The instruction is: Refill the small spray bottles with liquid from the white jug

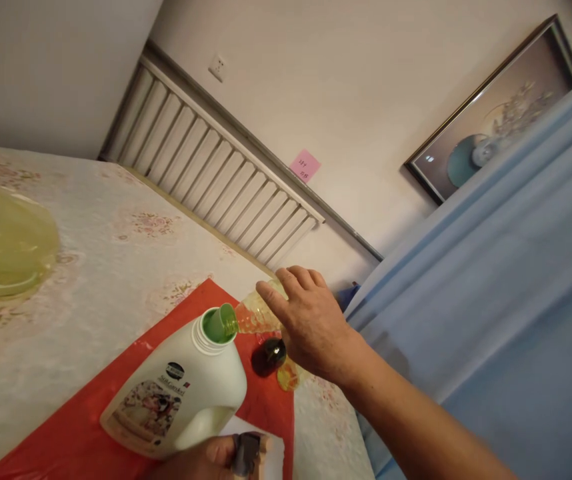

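My right hand [312, 324] grips a clear plastic bottle [257, 313] holding yellowish liquid. The bottle is tipped sideways, and its green neck [225, 322] rests at the open mouth of a white detergent jug [181, 395]. The jug stands on a red sheet [91, 427] on the table. My left hand [219, 455] is at the bottom edge, against the jug's lower side, and seems to steady it. A dark round cap [268, 356] lies on the red sheet just below my right hand.
A floral tablecloth [116, 260] covers the table. A yellow-green translucent object [1, 247] lies at the far left. A white radiator [216, 173] runs along the wall, with a pink note [305, 165] above it. Blue fabric [491, 267] hangs at the right, below a framed picture [491, 113].
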The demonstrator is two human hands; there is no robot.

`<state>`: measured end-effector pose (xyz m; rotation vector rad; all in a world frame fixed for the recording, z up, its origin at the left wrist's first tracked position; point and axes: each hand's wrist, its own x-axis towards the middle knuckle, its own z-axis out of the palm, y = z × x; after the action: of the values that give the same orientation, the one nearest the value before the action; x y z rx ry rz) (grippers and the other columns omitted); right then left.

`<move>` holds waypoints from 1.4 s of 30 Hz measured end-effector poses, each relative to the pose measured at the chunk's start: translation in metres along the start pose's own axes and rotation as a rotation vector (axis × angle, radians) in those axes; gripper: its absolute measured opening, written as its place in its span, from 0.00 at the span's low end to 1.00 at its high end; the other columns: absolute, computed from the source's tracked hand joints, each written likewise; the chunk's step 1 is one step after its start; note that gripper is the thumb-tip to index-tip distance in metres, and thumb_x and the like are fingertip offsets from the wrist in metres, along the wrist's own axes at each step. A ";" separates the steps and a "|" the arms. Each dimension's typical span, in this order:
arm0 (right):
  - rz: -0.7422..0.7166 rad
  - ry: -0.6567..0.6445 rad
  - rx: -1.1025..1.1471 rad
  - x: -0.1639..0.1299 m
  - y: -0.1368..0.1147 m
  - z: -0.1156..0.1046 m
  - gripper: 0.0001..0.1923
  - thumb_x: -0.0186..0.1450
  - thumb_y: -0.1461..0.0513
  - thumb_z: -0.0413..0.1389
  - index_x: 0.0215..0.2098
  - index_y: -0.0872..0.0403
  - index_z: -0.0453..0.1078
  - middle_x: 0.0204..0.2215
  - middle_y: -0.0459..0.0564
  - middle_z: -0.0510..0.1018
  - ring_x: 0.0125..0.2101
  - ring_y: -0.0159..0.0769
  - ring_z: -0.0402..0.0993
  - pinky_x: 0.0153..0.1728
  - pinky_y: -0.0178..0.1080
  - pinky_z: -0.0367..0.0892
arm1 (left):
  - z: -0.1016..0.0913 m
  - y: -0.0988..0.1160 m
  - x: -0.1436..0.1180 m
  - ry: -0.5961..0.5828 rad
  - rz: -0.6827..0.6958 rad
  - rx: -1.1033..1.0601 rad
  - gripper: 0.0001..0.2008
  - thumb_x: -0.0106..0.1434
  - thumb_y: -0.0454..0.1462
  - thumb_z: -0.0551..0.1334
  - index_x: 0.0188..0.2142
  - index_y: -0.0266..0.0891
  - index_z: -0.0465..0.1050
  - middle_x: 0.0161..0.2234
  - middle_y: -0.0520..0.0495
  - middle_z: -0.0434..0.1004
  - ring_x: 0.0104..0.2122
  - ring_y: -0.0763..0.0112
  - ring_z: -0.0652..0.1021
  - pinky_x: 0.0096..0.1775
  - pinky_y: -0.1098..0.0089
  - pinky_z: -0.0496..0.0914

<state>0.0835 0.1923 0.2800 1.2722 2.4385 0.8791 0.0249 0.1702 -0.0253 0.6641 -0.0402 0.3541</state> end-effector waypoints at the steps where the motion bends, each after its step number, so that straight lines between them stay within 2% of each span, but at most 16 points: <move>1: 0.020 0.005 0.044 -0.002 0.000 0.003 0.37 0.52 0.70 0.60 0.59 0.54 0.60 0.52 0.60 0.68 0.49 0.51 0.60 0.48 0.50 0.59 | -0.003 -0.002 0.001 0.019 -0.006 0.025 0.21 0.54 0.35 0.71 0.48 0.40 0.74 0.34 0.47 0.79 0.24 0.78 0.72 0.26 0.75 0.57; 5: 0.152 0.043 0.300 -0.023 0.001 0.020 0.37 0.53 0.69 0.58 0.61 0.52 0.59 0.54 0.57 0.68 0.51 0.47 0.61 0.52 0.49 0.60 | -0.017 -0.012 0.003 0.070 -0.020 0.077 0.22 0.54 0.35 0.71 0.49 0.41 0.73 0.34 0.48 0.78 0.23 0.76 0.74 0.24 0.75 0.59; 9: 0.340 0.144 0.599 -0.064 0.002 0.051 0.36 0.52 0.67 0.62 0.59 0.51 0.62 0.53 0.54 0.71 0.51 0.46 0.65 0.54 0.49 0.61 | -0.018 -0.018 0.001 0.110 0.013 0.081 0.22 0.55 0.36 0.71 0.49 0.40 0.73 0.34 0.47 0.78 0.24 0.76 0.75 0.24 0.76 0.59; 11: 0.421 0.188 0.807 -0.092 -0.001 0.069 0.36 0.51 0.66 0.63 0.57 0.50 0.64 0.52 0.52 0.73 0.51 0.45 0.68 0.54 0.49 0.62 | -0.009 -0.018 -0.002 0.139 0.034 0.095 0.23 0.55 0.38 0.72 0.51 0.40 0.72 0.36 0.46 0.78 0.24 0.76 0.75 0.24 0.76 0.59; 13: 0.538 0.221 1.058 -0.121 -0.008 0.088 0.40 0.48 0.67 0.65 0.58 0.49 0.63 0.53 0.52 0.73 0.51 0.45 0.71 0.52 0.48 0.65 | 0.006 -0.016 -0.005 0.183 0.055 0.123 0.25 0.56 0.39 0.71 0.53 0.42 0.71 0.37 0.45 0.78 0.26 0.75 0.75 0.25 0.76 0.59; 15: 0.678 0.188 1.289 -0.150 -0.018 0.106 0.41 0.46 0.67 0.66 0.58 0.49 0.63 0.52 0.51 0.75 0.50 0.45 0.73 0.51 0.47 0.67 | 0.024 -0.011 -0.009 0.244 0.083 0.157 0.25 0.57 0.40 0.71 0.54 0.43 0.71 0.37 0.45 0.78 0.27 0.75 0.74 0.26 0.76 0.60; 17: 0.811 0.197 1.432 -0.177 -0.032 0.125 0.42 0.44 0.68 0.66 0.58 0.50 0.63 0.51 0.50 0.76 0.51 0.46 0.73 0.52 0.48 0.67 | 0.042 -0.004 -0.012 0.300 0.117 0.187 0.26 0.57 0.40 0.71 0.55 0.44 0.71 0.37 0.46 0.77 0.28 0.74 0.73 0.26 0.75 0.60; 19: 0.877 0.240 1.535 -0.200 -0.048 0.141 0.43 0.43 0.69 0.66 0.57 0.50 0.64 0.51 0.50 0.77 0.51 0.47 0.73 0.52 0.49 0.67 | 0.061 0.005 -0.014 0.361 0.161 0.239 0.25 0.58 0.40 0.70 0.55 0.44 0.71 0.38 0.47 0.77 0.29 0.74 0.73 0.28 0.75 0.60; 22: 0.977 0.283 1.620 -0.227 -0.072 0.158 0.43 0.41 0.70 0.65 0.56 0.49 0.65 0.49 0.49 0.78 0.49 0.47 0.75 0.52 0.49 0.67 | 0.088 0.022 -0.014 0.469 0.239 0.373 0.21 0.58 0.40 0.70 0.50 0.42 0.73 0.38 0.48 0.77 0.29 0.74 0.72 0.28 0.75 0.61; 24: 1.033 0.304 1.668 -0.239 -0.086 0.163 0.43 0.40 0.71 0.65 0.55 0.49 0.66 0.48 0.49 0.79 0.49 0.48 0.75 0.51 0.49 0.68 | 0.106 0.034 -0.013 0.558 0.290 0.460 0.16 0.56 0.41 0.71 0.43 0.38 0.76 0.31 0.49 0.77 0.27 0.73 0.72 0.28 0.74 0.62; 26: 1.059 0.316 1.720 -0.247 -0.098 0.166 0.42 0.40 0.71 0.64 0.54 0.49 0.67 0.47 0.49 0.79 0.48 0.49 0.75 0.50 0.49 0.69 | 0.124 0.045 -0.011 0.582 0.335 0.528 0.15 0.56 0.42 0.71 0.40 0.36 0.76 0.28 0.50 0.76 0.27 0.73 0.72 0.28 0.74 0.62; 32: 1.065 0.302 1.726 -0.261 -0.125 0.172 0.43 0.38 0.72 0.63 0.55 0.50 0.68 0.46 0.50 0.79 0.50 0.50 0.74 0.50 0.48 0.68 | 0.168 0.063 0.001 0.623 0.487 0.658 0.19 0.54 0.43 0.71 0.41 0.35 0.74 0.28 0.48 0.79 0.24 0.74 0.72 0.27 0.72 0.63; 38: 1.060 0.266 1.702 -0.271 -0.137 0.175 0.47 0.38 0.72 0.65 0.57 0.51 0.65 0.49 0.52 0.76 0.50 0.50 0.73 0.51 0.48 0.67 | 0.192 0.072 0.015 0.605 0.595 0.719 0.18 0.54 0.43 0.72 0.40 0.34 0.74 0.31 0.47 0.79 0.28 0.71 0.75 0.28 0.72 0.64; 42: 1.035 0.274 1.702 -0.275 -0.143 0.173 0.46 0.39 0.71 0.65 0.56 0.49 0.66 0.48 0.51 0.76 0.49 0.50 0.73 0.49 0.47 0.68 | 0.200 0.073 0.019 0.576 0.603 0.745 0.21 0.54 0.41 0.71 0.46 0.35 0.74 0.35 0.47 0.80 0.28 0.72 0.74 0.30 0.72 0.65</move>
<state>0.2337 -0.0239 0.0418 3.0608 2.2890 -1.5522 0.0331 0.1073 0.1789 1.2616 0.4716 1.1636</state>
